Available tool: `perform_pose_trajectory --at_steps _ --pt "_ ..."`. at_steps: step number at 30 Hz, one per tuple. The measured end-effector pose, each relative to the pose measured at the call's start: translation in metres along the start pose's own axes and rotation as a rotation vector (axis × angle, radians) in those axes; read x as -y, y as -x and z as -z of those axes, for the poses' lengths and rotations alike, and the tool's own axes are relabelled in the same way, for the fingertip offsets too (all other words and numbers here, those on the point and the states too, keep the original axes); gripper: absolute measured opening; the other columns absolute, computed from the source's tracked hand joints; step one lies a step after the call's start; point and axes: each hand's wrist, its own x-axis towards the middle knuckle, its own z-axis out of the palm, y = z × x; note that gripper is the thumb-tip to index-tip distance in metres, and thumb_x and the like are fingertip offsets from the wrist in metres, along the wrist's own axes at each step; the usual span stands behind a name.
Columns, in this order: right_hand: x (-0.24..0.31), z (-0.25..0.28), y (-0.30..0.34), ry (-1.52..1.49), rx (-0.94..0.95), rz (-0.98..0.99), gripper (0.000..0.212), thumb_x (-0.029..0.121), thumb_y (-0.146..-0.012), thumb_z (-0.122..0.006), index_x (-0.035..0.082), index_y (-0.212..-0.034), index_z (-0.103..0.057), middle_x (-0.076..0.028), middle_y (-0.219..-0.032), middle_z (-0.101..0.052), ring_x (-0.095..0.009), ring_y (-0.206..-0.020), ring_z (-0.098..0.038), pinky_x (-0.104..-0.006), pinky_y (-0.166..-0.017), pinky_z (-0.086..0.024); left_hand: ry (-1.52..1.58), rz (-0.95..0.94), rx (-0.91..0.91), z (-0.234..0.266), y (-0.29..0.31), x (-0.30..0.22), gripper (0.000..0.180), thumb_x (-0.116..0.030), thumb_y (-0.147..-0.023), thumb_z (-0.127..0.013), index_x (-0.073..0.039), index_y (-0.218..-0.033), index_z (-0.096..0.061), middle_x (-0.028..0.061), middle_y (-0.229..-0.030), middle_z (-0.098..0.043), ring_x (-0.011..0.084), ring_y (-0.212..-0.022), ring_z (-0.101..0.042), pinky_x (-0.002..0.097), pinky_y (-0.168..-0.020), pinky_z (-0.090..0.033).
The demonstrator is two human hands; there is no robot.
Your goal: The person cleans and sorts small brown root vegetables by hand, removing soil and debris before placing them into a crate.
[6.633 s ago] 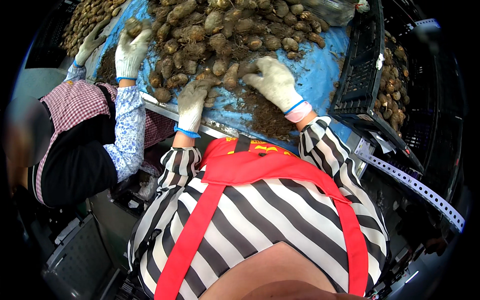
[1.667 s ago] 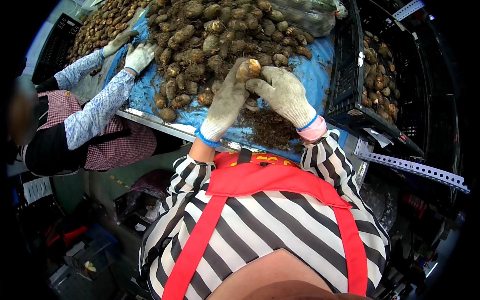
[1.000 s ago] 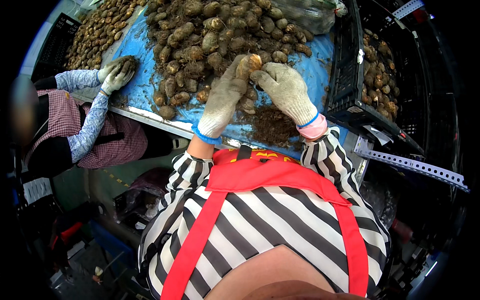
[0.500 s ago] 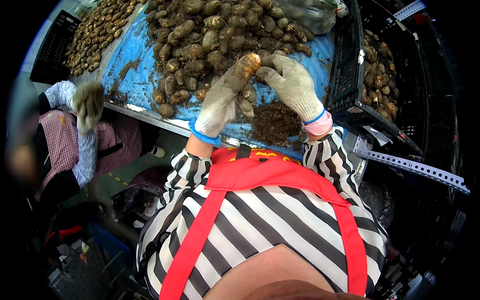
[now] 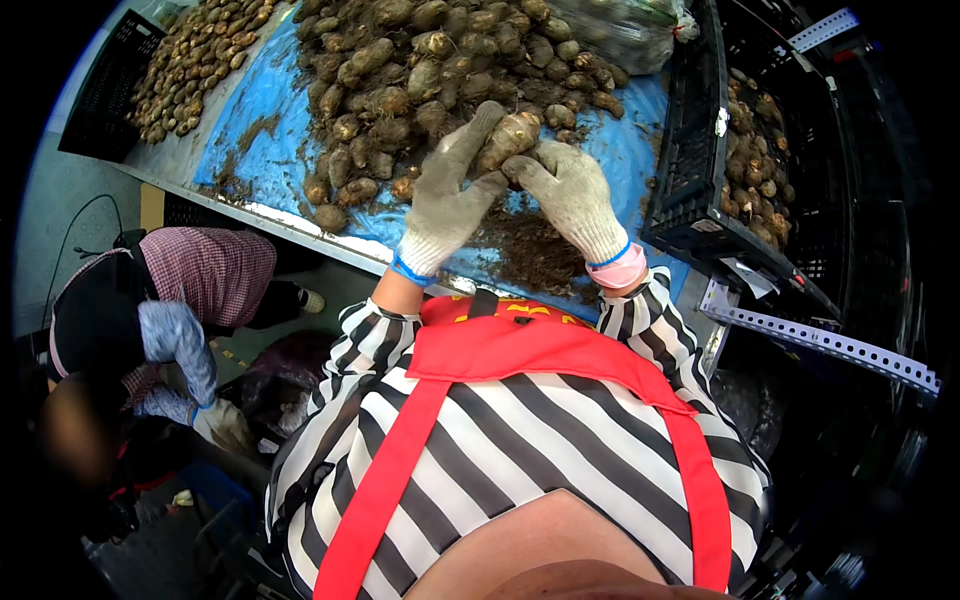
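Observation:
A brown, hairy taro corm (image 5: 508, 143) is held between my two gloved hands, over the near edge of a taro heap (image 5: 400, 75). My left hand (image 5: 448, 195) has its fingers along the taro's left side, with the thumb beneath its near end. My right hand (image 5: 572, 190) closes on the taro from the right, its thumb at the near end; its other fingertips are partly hidden. Both white work gloves are soiled with earth. Below the hands lies a patch of loose roots and soil (image 5: 535, 250) on the blue sheet (image 5: 625, 150).
A black crate (image 5: 690, 150) with taros stands at the right, near a perforated metal strip (image 5: 830, 340). Another taro pile (image 5: 190, 75) and black crate (image 5: 105, 85) are at the far left. A co-worker (image 5: 170, 310) bends down beside the table, left of me. A filled plastic bag (image 5: 620, 35) sits behind.
Both hands have drawn slightly nearer, and the taro has turned in them, now lying more in the open between thumbs and fingers. The co-worker has bent down, lowering a gloved hand.

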Motion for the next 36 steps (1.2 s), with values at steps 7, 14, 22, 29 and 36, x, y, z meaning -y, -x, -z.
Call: perform_pose_trajectory --at_steps 7,14,22,29,36 --pt "0.007 0.015 -0.006 0.396 0.397 0.365 0.029 0.032 -0.091 -0.063 0.004 -0.096 -0.070 -0.020 -0.095 -0.068 -0.039 -0.094 -0.064 -0.0489 -0.082 -0.051 0.502 0.159 0.001 0.002 0.003 -0.008 0.065 -0.002 -0.096 -0.056 -0.003 -0.156 -0.031 0.0138 -0.152 -0.047 0.0230 -0.126 -0.056 0.0333 -0.108 -0.046" --pt "-0.008 0.027 0.001 0.080 0.228 0.023 0.033 0.025 -0.093 -0.062 0.010 -0.121 -0.070 -0.014 -0.115 -0.071 -0.027 -0.107 -0.067 -0.0372 -0.093 -0.053 0.531 0.098 -0.056 0.008 0.003 -0.004 0.082 0.004 -0.090 -0.063 -0.003 -0.159 -0.020 0.0171 -0.147 -0.049 0.0201 -0.120 -0.058 0.0285 -0.098 -0.051" --pt "-0.011 0.010 -0.010 -0.411 -0.154 0.141 0.025 0.015 -0.089 -0.071 0.007 -0.113 -0.073 -0.013 -0.121 -0.068 -0.026 -0.110 -0.066 -0.0358 -0.095 -0.053 0.546 0.188 0.003 0.011 0.005 -0.010 0.080 0.013 -0.086 -0.056 -0.002 -0.158 -0.025 0.0176 -0.144 -0.050 0.0197 -0.118 -0.059 0.0277 -0.094 -0.053" --pt "-0.006 0.013 0.005 -0.053 -0.195 0.567 0.011 0.009 -0.084 -0.070 0.006 -0.094 -0.072 -0.010 -0.126 -0.067 -0.034 -0.121 -0.061 -0.0424 -0.104 -0.050 0.421 0.090 -0.159 0.010 0.006 0.005 0.076 0.011 -0.088 -0.055 -0.001 -0.157 -0.026 0.0178 -0.147 -0.048 0.0187 -0.119 -0.059 0.0275 -0.096 -0.053" --pt "-0.011 0.026 0.002 -0.172 0.045 0.020 0.042 0.028 -0.091 -0.063 0.002 -0.123 -0.067 -0.017 -0.121 -0.069 -0.025 -0.105 -0.070 -0.0314 -0.089 -0.054 0.559 0.210 -0.086 0.012 0.005 -0.001 0.060 0.005 -0.091 -0.058 0.002 -0.149 -0.042 0.0150 -0.141 -0.056 0.0172 -0.116 -0.062 0.0276 -0.096 -0.052"
